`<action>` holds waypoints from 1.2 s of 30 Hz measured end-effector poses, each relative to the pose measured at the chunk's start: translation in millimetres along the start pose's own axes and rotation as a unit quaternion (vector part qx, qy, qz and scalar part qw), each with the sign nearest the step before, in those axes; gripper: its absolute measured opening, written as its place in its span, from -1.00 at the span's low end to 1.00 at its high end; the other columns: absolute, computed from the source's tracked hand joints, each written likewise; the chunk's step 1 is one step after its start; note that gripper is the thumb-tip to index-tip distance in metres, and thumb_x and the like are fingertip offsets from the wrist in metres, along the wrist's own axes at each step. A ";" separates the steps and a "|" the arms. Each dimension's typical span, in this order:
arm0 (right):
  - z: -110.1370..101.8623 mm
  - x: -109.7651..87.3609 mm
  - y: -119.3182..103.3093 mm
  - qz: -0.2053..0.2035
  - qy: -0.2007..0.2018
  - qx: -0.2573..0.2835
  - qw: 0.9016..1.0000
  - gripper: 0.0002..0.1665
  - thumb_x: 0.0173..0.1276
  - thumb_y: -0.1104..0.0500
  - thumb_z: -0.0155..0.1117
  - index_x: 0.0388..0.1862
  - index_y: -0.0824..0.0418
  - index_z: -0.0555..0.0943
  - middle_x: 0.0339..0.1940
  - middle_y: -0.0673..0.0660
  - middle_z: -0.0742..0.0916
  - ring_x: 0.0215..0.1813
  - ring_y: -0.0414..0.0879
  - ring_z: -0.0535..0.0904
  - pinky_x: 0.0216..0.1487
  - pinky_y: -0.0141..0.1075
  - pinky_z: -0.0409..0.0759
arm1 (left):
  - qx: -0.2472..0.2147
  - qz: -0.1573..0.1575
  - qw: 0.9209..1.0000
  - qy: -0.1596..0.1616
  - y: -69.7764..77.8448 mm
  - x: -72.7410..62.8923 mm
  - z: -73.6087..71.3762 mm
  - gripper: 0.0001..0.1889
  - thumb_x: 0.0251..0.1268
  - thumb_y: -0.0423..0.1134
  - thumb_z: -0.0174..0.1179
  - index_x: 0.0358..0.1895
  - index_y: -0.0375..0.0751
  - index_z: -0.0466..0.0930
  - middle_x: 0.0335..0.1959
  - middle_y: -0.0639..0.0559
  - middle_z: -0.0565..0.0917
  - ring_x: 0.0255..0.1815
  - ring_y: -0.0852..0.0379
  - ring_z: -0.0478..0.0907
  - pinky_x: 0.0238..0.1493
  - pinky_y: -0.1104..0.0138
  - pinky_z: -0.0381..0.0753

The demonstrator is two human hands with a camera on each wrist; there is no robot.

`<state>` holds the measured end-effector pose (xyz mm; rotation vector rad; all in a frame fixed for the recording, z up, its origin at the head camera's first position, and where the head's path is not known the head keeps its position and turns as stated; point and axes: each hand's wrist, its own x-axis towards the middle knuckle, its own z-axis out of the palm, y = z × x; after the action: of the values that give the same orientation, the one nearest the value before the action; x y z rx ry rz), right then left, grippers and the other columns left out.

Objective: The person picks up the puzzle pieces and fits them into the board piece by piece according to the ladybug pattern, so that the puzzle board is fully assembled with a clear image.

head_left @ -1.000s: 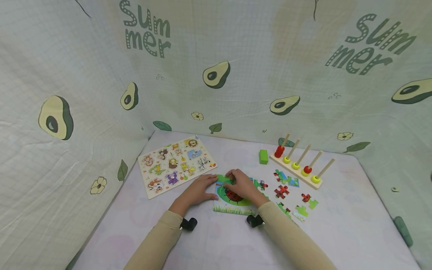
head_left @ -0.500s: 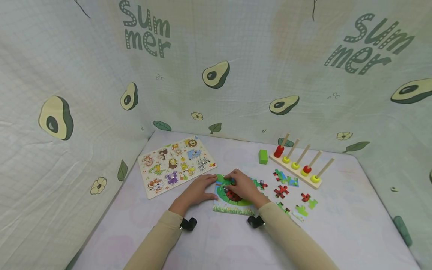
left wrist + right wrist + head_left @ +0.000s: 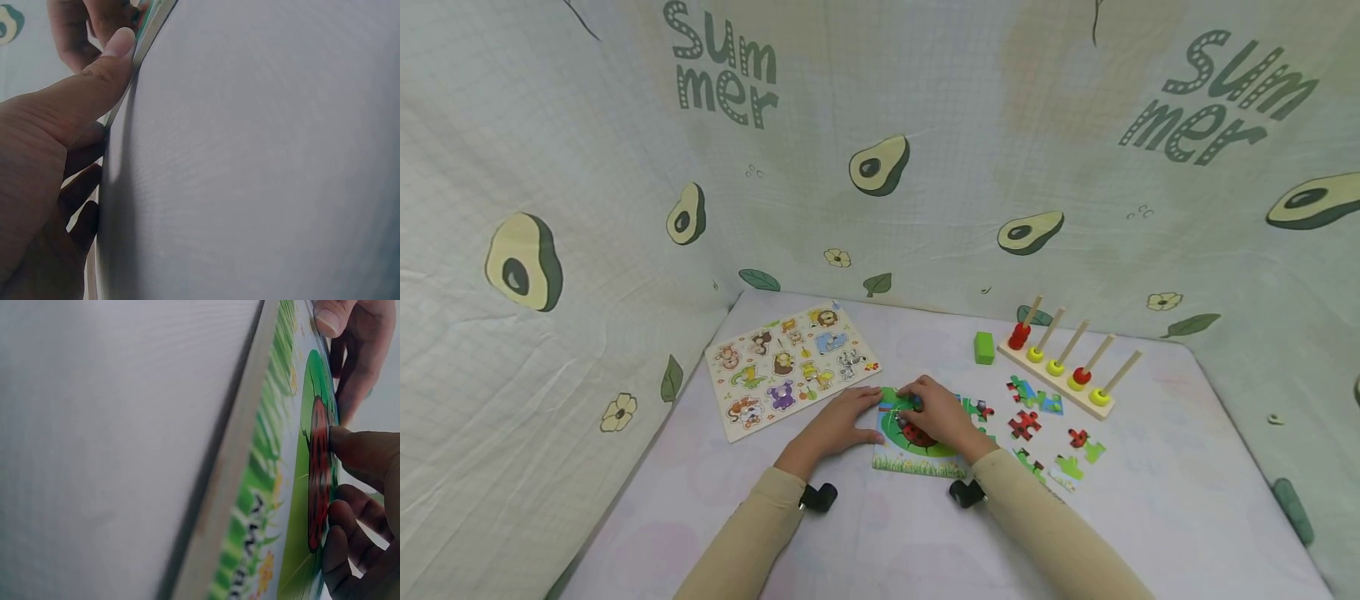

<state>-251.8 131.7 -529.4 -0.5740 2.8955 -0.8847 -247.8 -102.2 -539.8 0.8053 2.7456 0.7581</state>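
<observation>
A ladybug jigsaw puzzle board [image 3: 919, 464], with a green leaf and grass on it, lies between my hands. My left hand [image 3: 842, 419] rests at its left side, fingers fairly straight, the thumb touching the edge. Over the upper part of the picture, my right hand [image 3: 942, 412] has curled fingers and pinches what looks like a puzzle piece [image 3: 917, 402], mostly hidden. In the right wrist view, the thumb [image 3: 359, 450] and fingertips meet the board beside the red ladybug [image 3: 318, 481]. Loose puzzle pieces, including a red one [image 3: 1024, 426], lie right of the board.
An animal peg puzzle [image 3: 790, 371] lies at the back left. At the back right stand a green block [image 3: 984, 348] and a wooden peg stacker [image 3: 1060, 379] with red and yellow beads. More loose pieces [image 3: 1067, 472] lie near the right forearm.
My right fingers shift very slightly over the upper part of the board. The left hand, the board and the loose pieces stay where they were.
</observation>
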 end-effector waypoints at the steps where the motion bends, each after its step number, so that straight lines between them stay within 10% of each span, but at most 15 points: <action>1: 0.2 0.1 0.4 0.001 0.000 0.002 1.000 -0.60 0.35 0.02 0.48 0.13 0.06 0.71 0.04 0.04 0.64 0.04 -0.06 0.63 0.14 -0.06 0.66 | 0.001 0.000 1.000 0.000 -0.1 0.1 0.0 -0.12 0.22 0.21 0.37 0.55 -0.08 0.31 0.55 -0.01 0.33 0.57 -0.06 0.19 0.57 0.08 0.19; 36: -11.9 -9.0 10.9 0.016 0.023 0.072 0.997 -0.67 0.40 0.09 0.42 0.12 0.08 0.71 -0.13 -0.04 0.68 -0.28 -0.20 0.49 -0.23 -0.27 0.55 | -0.008 0.001 1.000 0.001 -0.3 -0.6 0.3 -0.13 0.22 0.19 0.39 0.54 -0.10 0.33 0.54 0.01 0.33 0.57 -0.04 0.19 0.57 0.09 0.19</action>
<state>-249.0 149.7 -525.8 -0.4998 2.8416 -1.1041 -247.3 -102.6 -540.2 0.8048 2.7382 0.7807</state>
